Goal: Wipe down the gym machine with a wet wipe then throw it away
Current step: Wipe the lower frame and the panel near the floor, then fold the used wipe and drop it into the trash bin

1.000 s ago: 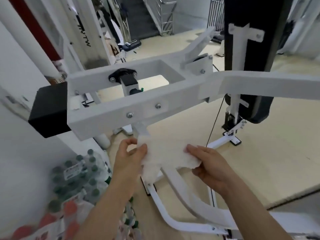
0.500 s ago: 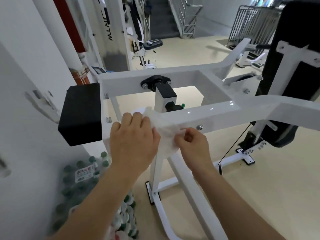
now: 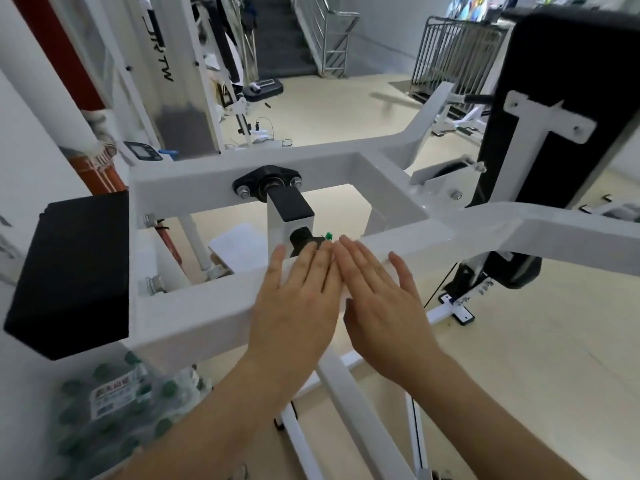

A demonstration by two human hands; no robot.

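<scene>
— So, what is the biggest thing here?
— The white-painted square-tube steel frame of the gym machine point(image 3: 194, 306). Both hands lie on its near bar. Up and to the right of them stands a tall black padded backrest point(image 3: 561, 98). Well to the left of the left hand, a black rectangular block point(image 3: 72, 271) caps the bar end. Below the left wrist sits a shrink-wrapped pack of green-capped bottles point(image 3: 114, 410).
— And the hands?
— The left hand point(image 3: 298, 306) and the right hand point(image 3: 381, 306) are side by side, fingers straight and flat, pressing down. Nothing is curled or pinched.
— Where is the wipe?
— The white wet wipe point(image 3: 346, 289) seems to be pinned under the palms. Only a pale sliver shows between the hands, and white on white I cannot trace its edges.
— What might go wrong?
— Just beyond the fingertips is a small black knob with a green tag point(image 3: 306, 239). I'd judge a forward stroke could snag the wipe there or knock a fingertip. Flat palms hold by friction alone, so a quick sideways sweep may bunch the wipe or let it slip off towards the bottles.
</scene>
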